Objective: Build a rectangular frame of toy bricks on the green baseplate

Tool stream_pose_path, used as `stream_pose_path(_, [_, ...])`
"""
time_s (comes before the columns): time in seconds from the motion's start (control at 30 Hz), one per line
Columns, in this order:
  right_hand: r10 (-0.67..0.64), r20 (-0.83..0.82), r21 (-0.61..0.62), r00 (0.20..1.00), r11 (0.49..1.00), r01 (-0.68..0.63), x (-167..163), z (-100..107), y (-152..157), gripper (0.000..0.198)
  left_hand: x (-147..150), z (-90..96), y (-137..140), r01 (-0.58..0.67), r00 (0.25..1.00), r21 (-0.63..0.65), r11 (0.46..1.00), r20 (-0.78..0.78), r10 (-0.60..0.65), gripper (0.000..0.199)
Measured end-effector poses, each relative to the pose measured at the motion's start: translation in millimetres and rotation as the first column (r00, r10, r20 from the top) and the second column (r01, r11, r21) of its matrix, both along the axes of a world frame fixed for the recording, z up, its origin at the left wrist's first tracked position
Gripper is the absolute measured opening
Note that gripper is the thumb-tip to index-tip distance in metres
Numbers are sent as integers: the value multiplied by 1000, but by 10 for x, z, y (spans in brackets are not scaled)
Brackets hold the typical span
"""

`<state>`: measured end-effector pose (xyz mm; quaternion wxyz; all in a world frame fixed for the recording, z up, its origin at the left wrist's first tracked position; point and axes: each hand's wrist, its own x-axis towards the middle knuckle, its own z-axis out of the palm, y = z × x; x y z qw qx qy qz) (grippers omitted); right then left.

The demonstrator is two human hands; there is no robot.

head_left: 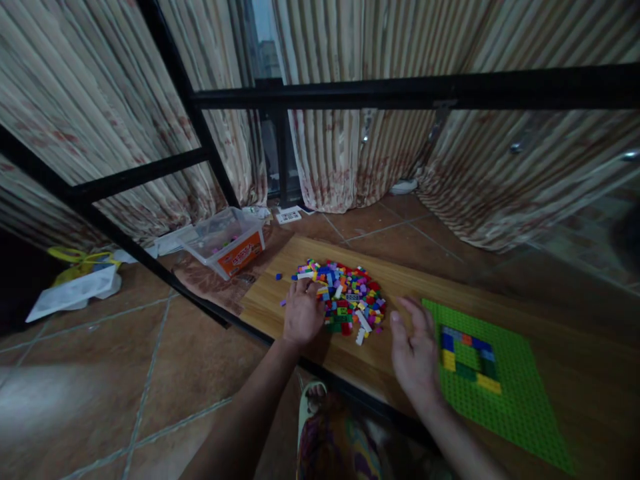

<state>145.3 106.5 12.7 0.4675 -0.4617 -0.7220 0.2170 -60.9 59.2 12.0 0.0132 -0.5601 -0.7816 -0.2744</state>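
Note:
My left hand (303, 313) rests at the left edge of a pile of small colourful toy bricks (353, 287). Its fingers reach forward over the bricks, slightly apart, and their tips are partly lost among them. A white brick (306, 275) lies just beyond those fingertips. To the right of the pile, my right hand (415, 347) hovers with thumb and fingers apart, holding nothing visible. Beside it lies a green studded baseplate (520, 393). On the plate, blue, yellow, green, grey and orange bricks form a square outline (465, 372) around a bare green middle.
The bricks and plate lie on a long wooden board (270, 293) with a dark edge. Behind its left end stands a clear plastic tub (225, 237) with an orange label. Black metal bars (350, 95) cross in front of curtains (325, 153). White packaging (75, 291) sits on the tiled floor.

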Motion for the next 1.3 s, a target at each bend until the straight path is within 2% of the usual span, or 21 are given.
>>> stream_pose_path(0.1, [40, -48, -58, 998, 997, -43, 110, 92, -37, 34, 20, 44, -28, -10, 994, 86, 996, 106, 0, 26])
stream_pose_path(0.17, [84, -108, -154, 991, 983, -101, 145, 149, -70, 33, 125, 110, -35, -48, 956, 186, 981, 294, -9, 23])
stream_pose_path(0.2, [113, -150, -207, 982, 968, -143, 151, 174, -86, 33, 216, 154, -31, -57, 910, 230, 972, 413, -44, 22])
stream_pose_path(0.27, [173, -250, -281, 953, 929, -242, 149, 218, -108, 35, 469, 251, -4, -38, 760, 293, 955, 629, -162, 24])
stream_pose_path(0.33, [222, -338, -292, 914, 899, -326, 149, 255, -105, 38, 779, 342, 43, 87, 631, 325, 942, 713, -305, 25])
stream_pose_path(0.4, [230, -374, -275, 898, 898, -345, 174, 282, -68, 41, 1085, 410, 106, 145, 512, 368, 918, 767, -388, 22])
stream_pose_path(0.5, [167, -390, -276, 906, 917, -288, 262, 298, 32, 41, 1440, 462, 214, 158, 378, 408, 899, 816, -437, 20])
stream_pose_path(0.57, [132, -417, -289, 899, 919, -268, 325, 289, 100, 40, 1584, 470, 280, 137, 331, 412, 901, 838, -433, 21])
stream_pose_path(0.77, [71, -507, -308, 859, 916, -257, 330, 203, 179, 36, 1723, 348, 377, 68, 349, 359, 931, 866, -359, 19])
stream_pose_path(0.83, [23, -544, -333, 839, 911, -241, 292, 162, 184, 37, 1721, 270, 382, 24, 321, 351, 936, 884, -339, 18])
stream_pose_path(0.9, [-30, -598, -369, 801, 897, -243, 263, 122, 199, 38, 1706, 203, 385, -20, 235, 324, 946, 921, -310, 17])
stream_pose_path(0.93, [-58, -640, -386, 766, 887, -255, 256, 105, 212, 38, 1696, 179, 385, -60, 166, 298, 953, 944, -285, 19])
stream_pose_path(1.03, [-161, -774, -436, 612, 837, -331, 263, 72, 270, 38, 1666, 157, 385, -214, -106, 180, 960, 973, -206, 29])
stream_pose_path(1.1, [-223, -815, -472, 535, 790, -390, 280, 62, 309, 35, 1653, 175, 382, -254, -251, 132, 958, 948, -197, 33])
stream_pose_path(1.2, [-288, -825, -515, 487, 738, -437, 292, 50, 337, 27, 1646, 215, 376, -239, -351, 114, 964, 916, -195, 31])
stream_pose_path(1.3, [-276, -836, -501, 474, 736, -455, 262, 44, 308, 26, 1657, 235, 378, -257, -378, 97, 962, 905, -192, 27])
